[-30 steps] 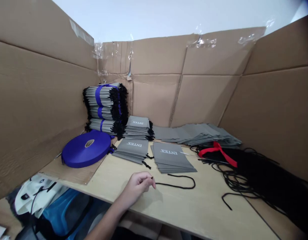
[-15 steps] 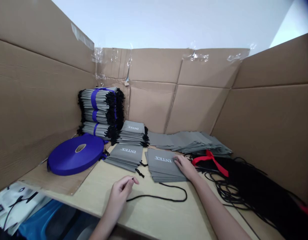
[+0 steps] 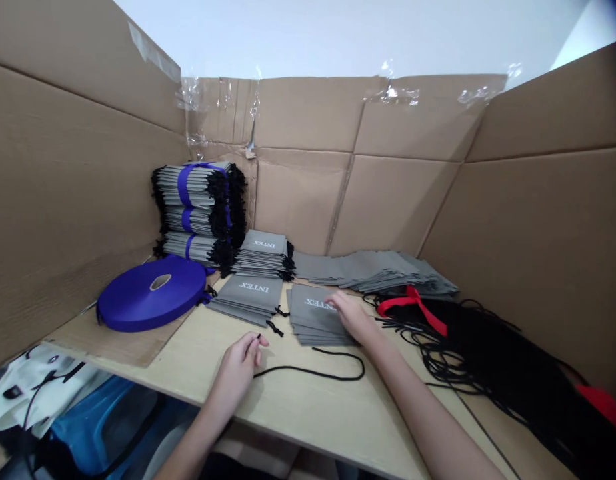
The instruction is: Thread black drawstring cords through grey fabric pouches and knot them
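My left hand (image 3: pixel 242 360) is closed in a pinch near the table's front. A black cord (image 3: pixel 333 377) runs from it in a loop across the table, and its short end pokes out at my fingertips. My right hand (image 3: pixel 349 315) lies over a fanned stack of grey pouches (image 3: pixel 305 317) printed "INTEX", its fingers slightly bent and touching the top one, covering part of the print. Left of that stack sits another pile of grey pouches (image 3: pixel 251 297) with knotted black cord ends. Behind it rises a taller pile of corded pouches (image 3: pixel 263 257).
Strapped bundles of pouches (image 3: pixel 193 213) stand at the back left, behind a purple ribbon roll (image 3: pixel 138 300). Flat grey pouches (image 3: pixel 373 270) lie along the back. A heap of black cords (image 3: pixel 488 353) with a red tie (image 3: pixel 423 310) fills the right. Cardboard walls (image 3: pixel 298 193) enclose the table.
My right hand has slid left over the top pouch, onto its print. My left hand keeps its pinch on the cord. The view has tilted slightly down.
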### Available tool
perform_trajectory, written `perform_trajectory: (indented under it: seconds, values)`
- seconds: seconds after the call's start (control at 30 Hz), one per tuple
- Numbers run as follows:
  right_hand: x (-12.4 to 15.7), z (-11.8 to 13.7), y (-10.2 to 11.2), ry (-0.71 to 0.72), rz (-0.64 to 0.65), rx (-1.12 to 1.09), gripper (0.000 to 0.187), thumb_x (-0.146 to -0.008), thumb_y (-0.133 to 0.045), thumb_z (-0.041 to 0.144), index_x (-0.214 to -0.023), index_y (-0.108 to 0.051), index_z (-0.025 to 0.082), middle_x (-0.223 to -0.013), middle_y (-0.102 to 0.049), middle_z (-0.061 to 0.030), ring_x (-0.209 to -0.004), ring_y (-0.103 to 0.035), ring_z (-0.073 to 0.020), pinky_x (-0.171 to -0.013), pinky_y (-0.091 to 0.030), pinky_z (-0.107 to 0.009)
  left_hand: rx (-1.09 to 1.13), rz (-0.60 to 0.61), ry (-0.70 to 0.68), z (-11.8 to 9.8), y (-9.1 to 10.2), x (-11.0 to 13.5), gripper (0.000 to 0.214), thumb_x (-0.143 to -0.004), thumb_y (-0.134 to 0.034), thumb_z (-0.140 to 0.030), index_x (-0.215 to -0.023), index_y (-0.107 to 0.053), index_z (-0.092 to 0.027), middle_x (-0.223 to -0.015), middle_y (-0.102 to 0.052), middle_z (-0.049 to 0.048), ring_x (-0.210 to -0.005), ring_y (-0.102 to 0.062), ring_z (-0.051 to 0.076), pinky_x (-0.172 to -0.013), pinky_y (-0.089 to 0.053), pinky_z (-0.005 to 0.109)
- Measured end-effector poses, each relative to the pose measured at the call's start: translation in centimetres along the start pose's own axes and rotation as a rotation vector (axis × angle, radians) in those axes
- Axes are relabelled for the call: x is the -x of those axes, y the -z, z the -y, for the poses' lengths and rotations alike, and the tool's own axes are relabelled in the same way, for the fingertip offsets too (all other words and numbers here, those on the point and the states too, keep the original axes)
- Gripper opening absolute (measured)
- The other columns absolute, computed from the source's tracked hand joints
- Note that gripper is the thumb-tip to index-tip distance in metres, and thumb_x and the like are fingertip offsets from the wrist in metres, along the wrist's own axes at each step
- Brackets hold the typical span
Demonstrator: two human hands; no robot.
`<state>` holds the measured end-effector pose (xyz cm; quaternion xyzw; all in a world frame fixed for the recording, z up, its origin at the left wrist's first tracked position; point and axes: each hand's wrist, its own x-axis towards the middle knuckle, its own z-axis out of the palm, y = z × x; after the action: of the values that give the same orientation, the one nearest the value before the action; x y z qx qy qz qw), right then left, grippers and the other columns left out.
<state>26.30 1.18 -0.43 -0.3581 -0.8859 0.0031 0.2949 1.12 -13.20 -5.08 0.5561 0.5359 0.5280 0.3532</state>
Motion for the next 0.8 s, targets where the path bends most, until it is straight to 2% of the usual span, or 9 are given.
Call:
perform_trajectory:
  seconds: [0.07, 0.17, 0.27, 0.37, 0.53, 0.8]
  values:
    - [-0.5, 3.8, -0.9, 0.085, -0.016, -0.061, 0.028, -0.093, -0.028, 0.016, -0.097, -0.055, 0.02, -0.095, -0.059, -0.008, -0.09, -0.054, -0.0176, -0.081, -0.043, -0.032, 0.013, 0.014, -0.011, -0.2, 0.0, 0.1, 0.032, -0.086, -0.038, -0.04, -0.087, -0.056, -0.014, -0.058, -0.048, -0.0018, -0.054, -0.043, 0.014, -0.053, -0.031, 0.022]
    - [-0.5, 9.1, -2.5, 0.219, 0.015, -0.15, 0.024, -0.094, -0.032, 0.021, -0.101, -0.055, 0.022, -0.096, -0.06, -0.0058, -0.092, -0.054, -0.0161, -0.08, -0.045, -0.029, 0.026, 0.031, -0.042, -0.7, 0.0, 0.3, 0.032, -0.085, -0.041, -0.041, -0.087, -0.058, -0.013, -0.06, -0.055, 0.0003, -0.055, -0.047, 0.014, -0.054, -0.034, 0.022]
    - [0.0, 12.2, -3.6, 0.351, -0.013, -0.271, 0.02, -0.094, -0.036, 0.021, -0.101, -0.055, 0.021, -0.095, -0.061, -0.0063, -0.09, -0.055, -0.0168, -0.078, -0.046, -0.03, 0.066, 0.012, -0.054, -1.3, 0.0, 0.7, 0.034, -0.085, -0.043, -0.042, -0.091, -0.059, -0.013, -0.061, -0.058, 0.0001, -0.046, -0.044, 0.01, -0.046, -0.031, 0.02]
    - [0.4, 13.0, -3.8, 0.387, -0.046, -0.33, 0.017, -0.093, -0.04, 0.021, -0.099, -0.056, 0.021, -0.091, -0.061, -0.0061, -0.087, -0.055, -0.0172, -0.076, -0.047, -0.031, 0.108, -0.025, -0.064, -1.7, 0.0, 1.1, 0.035, -0.084, -0.045, -0.043, -0.094, -0.06, -0.013, -0.059, -0.057, -0.0014, -0.039, -0.039, 0.008, -0.041, -0.027, 0.02]
    - [0.4, 13.0, -3.9, 0.341, -0.133, -0.365, 0.014, -0.093, -0.042, 0.021, -0.094, -0.057, 0.021, -0.087, -0.062, -0.0053, -0.083, -0.056, -0.0171, -0.073, -0.047, -0.031, 0.114, -0.069, -0.072, -1.8, -0.1, 1.5, 0.033, -0.084, -0.047, -0.041, -0.089, -0.062, -0.013, -0.056, -0.056, -0.002, -0.037, -0.036, 0.006, -0.039, -0.026, 0.02]
    - [0.4, 13.4, -4.0, 0.299, -0.144, -0.38, 0.013, -0.092, -0.044, 0.021, -0.09, -0.057, 0.019, -0.083, -0.062, -0.0054, -0.079, -0.056, -0.017, -0.07, -0.047, -0.029, 0.087, -0.068, -0.07, -2.0, -0.1, 1.7, 0.035, -0.084, -0.048, -0.041, -0.096, -0.064, -0.012, -0.056, -0.057, -0.0018, -0.037, -0.036, 0.006, -0.038, -0.025, 0.019]
